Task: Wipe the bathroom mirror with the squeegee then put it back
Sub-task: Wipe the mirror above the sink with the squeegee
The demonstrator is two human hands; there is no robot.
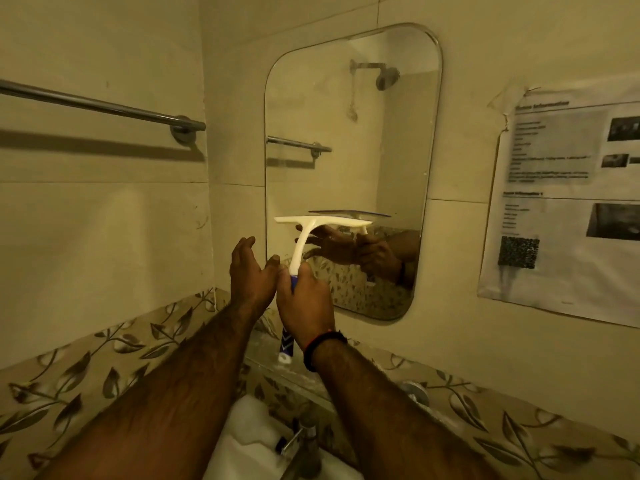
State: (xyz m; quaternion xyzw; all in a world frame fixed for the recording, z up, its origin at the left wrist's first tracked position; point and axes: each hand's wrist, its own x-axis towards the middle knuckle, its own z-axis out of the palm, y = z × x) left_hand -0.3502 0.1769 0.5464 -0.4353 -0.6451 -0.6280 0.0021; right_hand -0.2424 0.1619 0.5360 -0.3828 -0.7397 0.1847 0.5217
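A white squeegee (313, 225) with a blue grip stands upright in front of the lower part of the mirror (349, 133), its blade level and close to the glass; contact with the glass cannot be told. My right hand (304, 303) grips the blue handle from below. My left hand (251, 271) is beside it on the left, fingers straight and relaxed, thumb tip touching the squeegee's stem. The mirror is a tall rounded rectangle on the tiled wall and reflects both hands and the blade.
A chrome towel rail (104, 107) runs along the left wall. A printed notice (568, 202) is taped right of the mirror. Below are a narrow shelf with a blue-and-white tube (286, 344), a tap (304, 448) and the white basin (249, 441).
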